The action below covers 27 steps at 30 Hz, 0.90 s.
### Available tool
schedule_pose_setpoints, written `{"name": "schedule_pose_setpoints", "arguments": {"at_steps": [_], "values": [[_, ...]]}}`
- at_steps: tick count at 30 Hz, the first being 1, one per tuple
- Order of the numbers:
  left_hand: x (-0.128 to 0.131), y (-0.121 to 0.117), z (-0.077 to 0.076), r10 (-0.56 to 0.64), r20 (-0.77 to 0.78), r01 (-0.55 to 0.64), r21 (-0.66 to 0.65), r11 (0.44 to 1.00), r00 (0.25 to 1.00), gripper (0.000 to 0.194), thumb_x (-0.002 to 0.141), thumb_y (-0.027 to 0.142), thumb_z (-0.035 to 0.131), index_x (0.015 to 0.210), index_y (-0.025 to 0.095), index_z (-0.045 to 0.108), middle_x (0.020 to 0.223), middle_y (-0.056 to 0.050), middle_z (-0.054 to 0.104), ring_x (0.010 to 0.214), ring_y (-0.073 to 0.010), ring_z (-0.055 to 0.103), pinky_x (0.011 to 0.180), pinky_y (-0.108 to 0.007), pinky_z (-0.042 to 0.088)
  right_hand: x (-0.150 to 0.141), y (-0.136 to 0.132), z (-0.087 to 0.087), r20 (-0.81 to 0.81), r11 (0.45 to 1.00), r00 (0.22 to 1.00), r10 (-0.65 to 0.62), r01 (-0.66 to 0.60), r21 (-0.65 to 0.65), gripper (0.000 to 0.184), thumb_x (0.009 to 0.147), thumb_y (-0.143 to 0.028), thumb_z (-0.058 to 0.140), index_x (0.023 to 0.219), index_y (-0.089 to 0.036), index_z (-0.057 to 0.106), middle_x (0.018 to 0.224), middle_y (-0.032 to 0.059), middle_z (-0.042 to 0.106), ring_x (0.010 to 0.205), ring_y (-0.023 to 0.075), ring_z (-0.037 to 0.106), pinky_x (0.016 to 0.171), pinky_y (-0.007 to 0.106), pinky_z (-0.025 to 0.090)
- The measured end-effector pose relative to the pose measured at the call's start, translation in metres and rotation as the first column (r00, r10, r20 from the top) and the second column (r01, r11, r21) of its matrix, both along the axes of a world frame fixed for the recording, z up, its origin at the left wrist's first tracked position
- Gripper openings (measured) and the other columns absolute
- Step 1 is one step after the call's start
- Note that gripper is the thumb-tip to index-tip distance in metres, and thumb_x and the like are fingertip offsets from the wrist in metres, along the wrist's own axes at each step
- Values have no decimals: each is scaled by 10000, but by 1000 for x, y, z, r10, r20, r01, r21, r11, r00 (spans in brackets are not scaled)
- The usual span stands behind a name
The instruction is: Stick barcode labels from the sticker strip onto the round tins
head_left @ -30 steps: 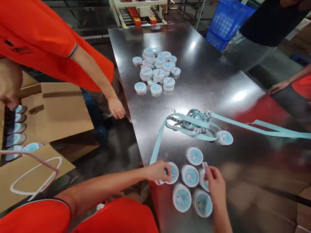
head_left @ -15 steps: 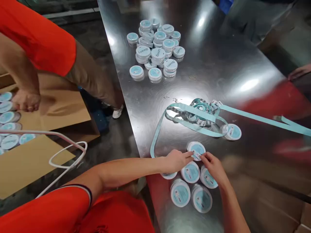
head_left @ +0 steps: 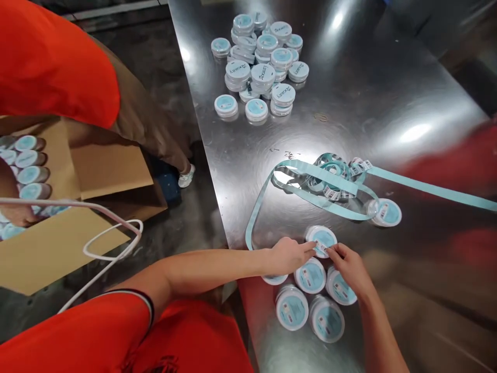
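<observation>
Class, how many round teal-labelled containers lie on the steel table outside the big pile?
7. One container lies between the left hand and right hand, one is partly under the left hand, four lie just below, one sits beside the teal ribbon. Others may hide under the hands.

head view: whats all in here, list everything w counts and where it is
steel table: 1, silver, middle of view
round containers: 7, white with pale blue tops, near end of table
container heap: too many to count exactly, same colours, far end of table
label strip: 1, pale blue, tangled on table
label: 1, white, on the container between the hands
cardboard box: 1, brown, open, left, holding rows of containers
white cable: 1, white, over the box flap
co-worker: 1, orange shirt, left
own orange shirt: 1, orange, bottom
left hand: 1, at the label
right hand: 1, at the label
</observation>
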<state>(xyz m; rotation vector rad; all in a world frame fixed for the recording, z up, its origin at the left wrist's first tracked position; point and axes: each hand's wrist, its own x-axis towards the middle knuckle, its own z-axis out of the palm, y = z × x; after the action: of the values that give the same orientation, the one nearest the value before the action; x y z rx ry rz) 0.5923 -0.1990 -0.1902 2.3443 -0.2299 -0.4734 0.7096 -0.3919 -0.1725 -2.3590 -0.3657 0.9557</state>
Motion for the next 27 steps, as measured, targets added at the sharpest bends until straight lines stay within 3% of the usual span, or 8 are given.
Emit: {"name": "schedule_pose_setpoints", "arguments": {"at_steps": [5,15,18,20,22,24,26,27], "values": [[0,-1,-1,47,21,-46,-56,997,999,335,992,183,449,1257,221,650,1538,-114,503,732,-167,640,711,-357,426,-1,1,-1,31,1000,999,20,-19,-24,366,840,-557,548,691,-224,588,620,-22,595,618,156,481,600,280,359],[3,-11,0,-50,68,42,126,991,996,476,1033,195,350,1501,218,434,1451,-155,562,743,-202,679,611,-335,434,-6,5,-4,128,993,988,85,-73,-93,343,859,-541,477,687,-249,534,661,-4,630,637,174,540,624,296,382],[5,-19,-2,-23,37,18,120,993,999,431,996,156,405,1408,183,531,1354,-171,605,751,-226,687,640,-348,465,-8,9,0,233,959,961,151,-85,-270,317,879,-525,453,734,-255,534,731,51,679,663,206,593,632,317,393],[8,-17,1,25,4,-26,44,999,1000,410,938,109,488,1332,158,594,1314,-178,609,770,-239,688,685,-363,487,-9,10,9,303,890,943,137,17,-457,343,860,-568,509,837,-232,574,807,135,711,708,263,645,635,348,411],[11,-7,9,79,-17,-80,-49,996,997,410,909,115,549,1313,148,613,1291,-173,605,818,-252,683,734,-375,506,-14,11,21,371,836,927,56,160,-525,451,820,-625,578,962,-197,593,864,194,719,751,319,672,640,385,431],[12,10,23,173,-24,-174,-162,971,985,401,937,195,569,1334,149,597,1264,-148,601,909,-249,667,815,-370,517,-29,19,34,370,888,921,-122,268,-373,505,804,-648,596,1036,-200,590,905,174,726,789,325,680,664,402,459],[8,28,40,327,-56,-328,-304,894,943,384,965,277,553,1329,156,585,1202,-106,605,974,-223,637,890,-342,506,-53,36,45,195,947,933,-302,317,-51,483,798,-630,604,1062,-226,600,944,108,729,834,287,674,698,380,491],[4,36,49,398,-93,-403,-374,835,912,358,970,303,543,1295,160,593,1153,-83,611,978,-207,623,899,-324,500,-67,48,48,55,937,940,-337,329,115,471,788,-610,621,1070,-232,608,957,77,725,847,264,665,711,361,503]]}}
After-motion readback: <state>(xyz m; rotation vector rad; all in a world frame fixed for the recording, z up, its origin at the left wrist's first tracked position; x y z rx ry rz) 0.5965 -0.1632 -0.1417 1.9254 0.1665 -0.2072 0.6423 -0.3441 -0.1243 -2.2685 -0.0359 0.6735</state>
